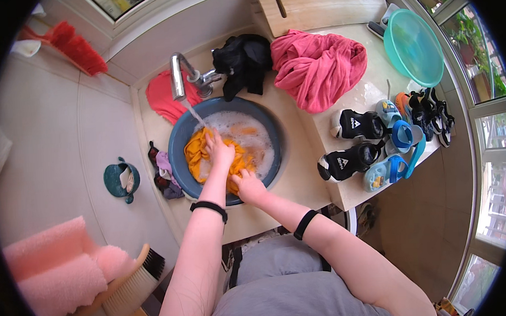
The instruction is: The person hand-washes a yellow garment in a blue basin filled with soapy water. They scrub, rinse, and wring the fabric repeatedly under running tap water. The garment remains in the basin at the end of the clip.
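Observation:
A blue-grey plastic basin of foamy water stands in front of a chrome faucet, whose water runs into it. Orange cloth lies partly in the suds along the basin's near left side. My left hand rests on the cloth near the stream, fingers pointing away from me. Nearer the front rim, my right hand has its fingers curled at the cloth's edge; whether they pinch it is hard to tell. Foam covers the water at the right of the basin.
Red cloth, black cloth and a pink fabric heap lie behind the basin. Small dark and purple cloths touch its left. Black shoes, blue child's sandals and a green basin stand right. Brushes hang left.

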A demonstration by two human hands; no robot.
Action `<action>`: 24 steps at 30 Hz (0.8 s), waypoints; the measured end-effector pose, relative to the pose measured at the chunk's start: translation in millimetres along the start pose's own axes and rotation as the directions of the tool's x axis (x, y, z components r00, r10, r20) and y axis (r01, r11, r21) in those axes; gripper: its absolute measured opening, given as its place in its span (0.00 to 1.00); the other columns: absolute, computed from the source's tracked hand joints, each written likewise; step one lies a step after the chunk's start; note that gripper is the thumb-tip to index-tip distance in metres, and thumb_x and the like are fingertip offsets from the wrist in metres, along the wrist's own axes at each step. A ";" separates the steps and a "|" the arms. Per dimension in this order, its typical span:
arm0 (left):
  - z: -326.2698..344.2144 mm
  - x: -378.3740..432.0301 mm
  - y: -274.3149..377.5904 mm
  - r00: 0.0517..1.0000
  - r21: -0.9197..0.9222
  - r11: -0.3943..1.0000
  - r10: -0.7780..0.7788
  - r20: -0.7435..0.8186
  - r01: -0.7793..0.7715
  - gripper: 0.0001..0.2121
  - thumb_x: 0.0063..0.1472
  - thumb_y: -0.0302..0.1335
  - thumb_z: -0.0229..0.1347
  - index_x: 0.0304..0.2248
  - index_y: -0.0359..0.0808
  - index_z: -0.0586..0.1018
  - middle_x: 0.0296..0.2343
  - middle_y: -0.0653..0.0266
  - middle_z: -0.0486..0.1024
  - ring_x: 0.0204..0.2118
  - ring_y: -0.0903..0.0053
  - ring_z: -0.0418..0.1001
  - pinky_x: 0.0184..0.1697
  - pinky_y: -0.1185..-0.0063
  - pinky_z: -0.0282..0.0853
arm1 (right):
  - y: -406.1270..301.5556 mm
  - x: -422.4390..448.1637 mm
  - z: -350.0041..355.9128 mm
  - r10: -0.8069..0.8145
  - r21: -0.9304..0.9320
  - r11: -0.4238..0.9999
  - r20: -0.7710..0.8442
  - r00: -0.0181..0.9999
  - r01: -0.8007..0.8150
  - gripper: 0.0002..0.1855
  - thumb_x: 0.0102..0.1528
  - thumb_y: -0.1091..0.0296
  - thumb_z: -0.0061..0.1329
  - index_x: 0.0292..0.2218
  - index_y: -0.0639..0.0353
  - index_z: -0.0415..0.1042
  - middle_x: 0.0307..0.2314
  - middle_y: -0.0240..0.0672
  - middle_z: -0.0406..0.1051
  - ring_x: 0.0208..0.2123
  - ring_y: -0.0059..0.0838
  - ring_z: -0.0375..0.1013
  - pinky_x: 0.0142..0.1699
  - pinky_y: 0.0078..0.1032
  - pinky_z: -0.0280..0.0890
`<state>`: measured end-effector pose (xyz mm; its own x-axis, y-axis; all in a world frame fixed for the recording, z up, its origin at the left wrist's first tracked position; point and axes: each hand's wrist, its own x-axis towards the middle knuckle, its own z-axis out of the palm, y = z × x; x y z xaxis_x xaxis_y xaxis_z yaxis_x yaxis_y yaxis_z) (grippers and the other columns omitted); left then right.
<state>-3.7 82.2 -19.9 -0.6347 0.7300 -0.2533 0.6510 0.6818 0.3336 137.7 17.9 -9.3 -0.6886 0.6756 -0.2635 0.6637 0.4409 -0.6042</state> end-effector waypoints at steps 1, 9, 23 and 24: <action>1.8 7.3 22.0 0.996 -0.016 0.998 -0.053 0.074 0.055 0.39 0.53 0.33 0.56 0.62 0.49 0.50 0.62 0.53 0.41 0.61 0.54 0.49 0.57 0.61 0.58 | 6.7 -0.4 1.7 -0.006 -0.050 0.999 -0.023 1.000 0.005 0.24 0.50 0.72 0.45 0.50 0.50 0.64 0.46 0.48 0.63 0.48 0.54 0.64 0.51 0.40 0.64; 60.4 17.3 51.7 0.890 -0.108 0.977 0.213 0.402 -0.185 0.29 0.54 0.28 0.53 0.57 0.51 0.65 0.56 0.54 0.61 0.59 0.57 0.55 0.59 0.59 0.52 | 21.8 18.2 -10.7 0.221 0.071 0.968 0.221 0.950 -0.242 0.20 0.57 0.71 0.34 0.51 0.54 0.63 0.46 0.47 0.68 0.44 0.46 0.72 0.45 0.39 0.68; 14.0 -43.0 -31.4 0.883 -0.017 0.953 0.286 0.372 -0.302 0.39 0.61 0.45 0.50 0.63 0.41 0.43 0.63 0.49 0.36 0.66 0.59 0.36 0.65 0.69 0.41 | 52.1 51.4 -56.3 0.132 -0.003 0.990 -0.302 0.944 -0.139 0.29 0.49 0.75 0.48 0.53 0.46 0.65 0.51 0.49 0.61 0.53 0.52 0.61 0.54 0.43 0.61; 11.7 -52.3 -28.6 0.897 0.054 0.957 0.246 0.367 -0.285 0.41 0.60 0.46 0.52 0.64 0.42 0.41 0.63 0.49 0.37 0.66 0.59 0.36 0.65 0.69 0.42 | 48.7 52.8 -50.1 0.088 -0.112 0.986 -0.288 0.953 -0.125 0.30 0.50 0.73 0.47 0.55 0.46 0.63 0.52 0.49 0.59 0.55 0.52 0.57 0.57 0.45 0.56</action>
<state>15.8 25.1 -26.9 -0.2566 0.8401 -0.4779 0.8266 0.4470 0.3420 148.3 104.7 -15.0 -0.5137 0.8534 -0.0880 0.7732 0.4161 -0.4786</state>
